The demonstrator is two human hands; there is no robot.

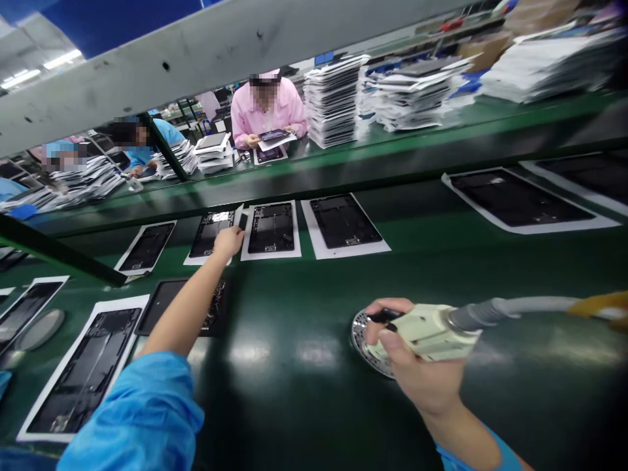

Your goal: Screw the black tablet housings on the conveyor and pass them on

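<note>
My right hand is wrapped round a cream-coloured hand tool with a grey hose at its back. Just beyond the fingers shows a perforated round metal disc; I cannot tell if it belongs to the tool. My left hand reaches forward with closed fingers at the right edge of a black tablet housing on white paper. What the fingers hold, if anything, is hidden. Under my left forearm lies a black tray with many small parts.
More black tablet housings on paper lie along the green bench. A round dish is at the left. Beyond the raised ledge stand paper stacks, and a person in pink works there. A green post slants across the left.
</note>
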